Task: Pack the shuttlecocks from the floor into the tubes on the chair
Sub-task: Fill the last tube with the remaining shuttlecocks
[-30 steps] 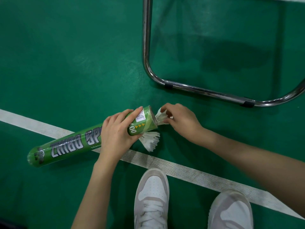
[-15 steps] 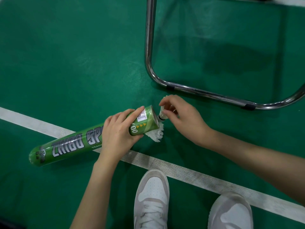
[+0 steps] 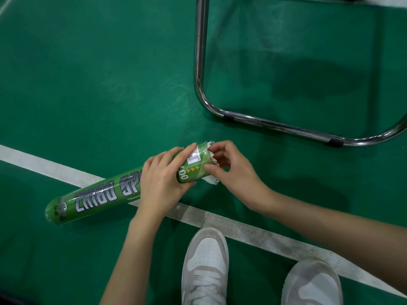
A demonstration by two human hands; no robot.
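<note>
The left hand grips a green tube near its open end, tube slanted low over the floor. The right hand pinches a white shuttlecock at the mouth, feathers partly inside. More feathers poke out below the rim.

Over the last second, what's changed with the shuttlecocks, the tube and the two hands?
The right hand moved in to the tube's open end and now pushes a shuttlecock into it; a second ago it held that one just outside the mouth. The other shuttlecock, which lay in plain view below the mouth, is now mostly hidden behind tube and hand. The left hand keeps gripping the green tube, which still slants across the white line.
</note>
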